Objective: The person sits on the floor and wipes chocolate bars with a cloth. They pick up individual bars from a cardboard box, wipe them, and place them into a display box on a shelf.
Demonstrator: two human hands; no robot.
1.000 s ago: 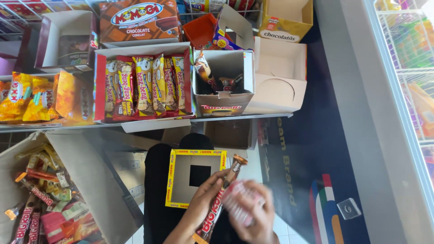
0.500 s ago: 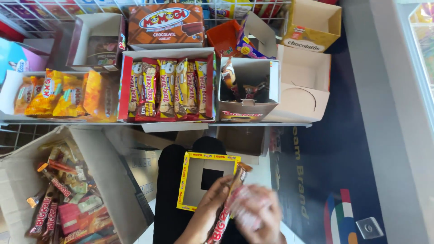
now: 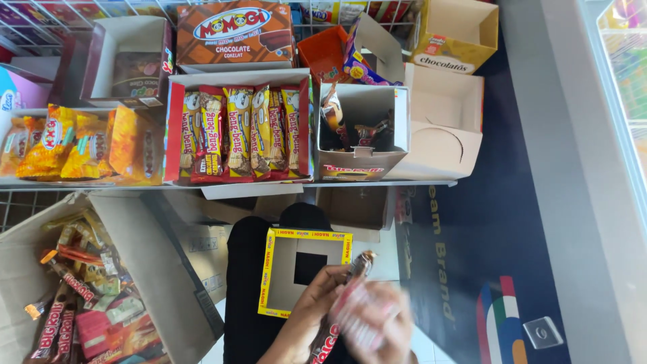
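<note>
- Where the near edge cuts off both arms, left hand (image 3: 317, 296) closed around a long red snack bar (image 3: 337, 317), fingers wrapped about its middle, grip clenched on it.
- Snack bar tilted, brown twisted end pointing far and right, just past the yellow box's right rim; red end running off the near edge.
- Right hand (image 3: 374, 323) blurred, just right of the bar and touching or overlapping it; grip curled, with something pale and pink in or in front of it; cannot tell whether clenched on anything.
- Flat yellow-rimmed box (image 3: 266, 283) lying open on a dark lap, just left of and partly under the left hand.
- Big cardboard carton (image 3: 155, 269) to the near left, holding a jumble of mixed wrapped snacks.
- Shelf (image 3: 377, 183) across the far side, carrying open display boxes.
- Red box of chocolate wafer bars (image 3: 172, 128) in the shelf's middle, bars standing side by side.
- White box (image 3: 360, 158) just right of it, a few wrapped sweets inside.
- Orange snack packets (image 3: 74, 145) on the shelf's left.
</note>
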